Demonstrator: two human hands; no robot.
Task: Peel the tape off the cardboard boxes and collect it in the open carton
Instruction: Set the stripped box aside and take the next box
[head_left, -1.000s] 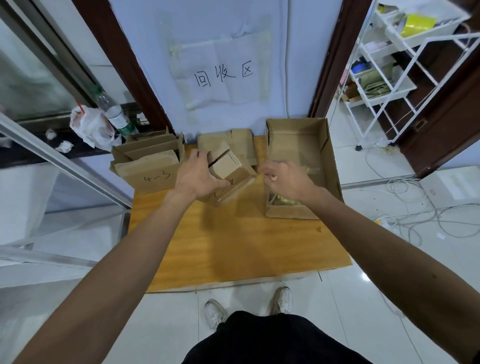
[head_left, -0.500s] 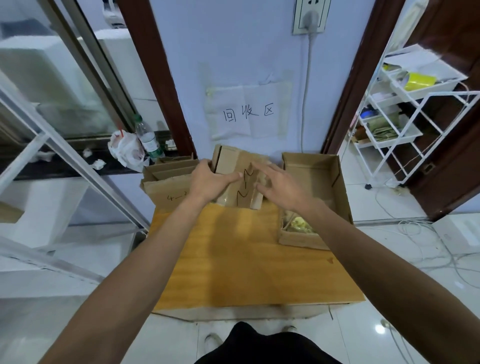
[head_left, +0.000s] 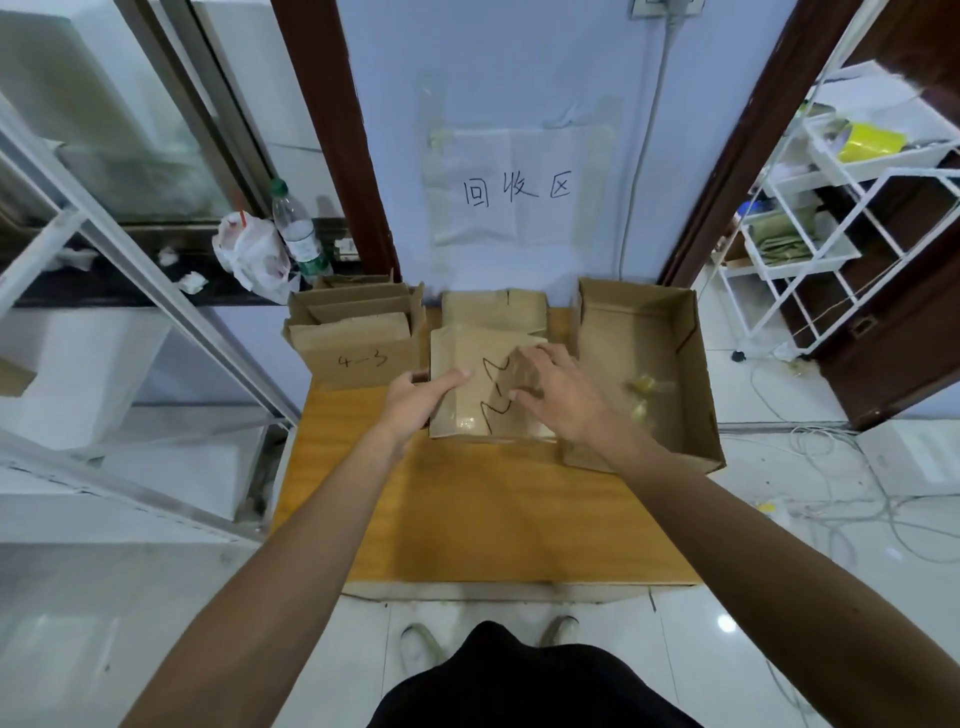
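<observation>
Lowered since the earlier frame, the scribbled cardboard box (head_left: 467, 410) now lies on the wooden desk (head_left: 493, 514). The left hand (head_left: 423, 397) grips its left edge and the right hand (head_left: 563, 402) rests spread-fingered on its face. Just right, crumpled tape (head_left: 647, 387) lies in the open carton (head_left: 698, 374); farther back are a box marked 4-3 (head_left: 358, 353), a bottle (head_left: 298, 231) and a wall sign (head_left: 519, 187).

The wooden tabletop (head_left: 493, 519) stands against a pale blue wall (head_left: 519, 78) that bears a taped paper sign (head_left: 514, 192) between dark wooden door frames (head_left: 332, 130). Left of the tabletop is a glass window (head_left: 130, 130) above a dark sill (head_left: 130, 293). Right of it stands a white wire shelf rack (head_left: 831, 234), with cables (head_left: 831, 519) loose on the glossy white floor tiles (head_left: 130, 597).
</observation>
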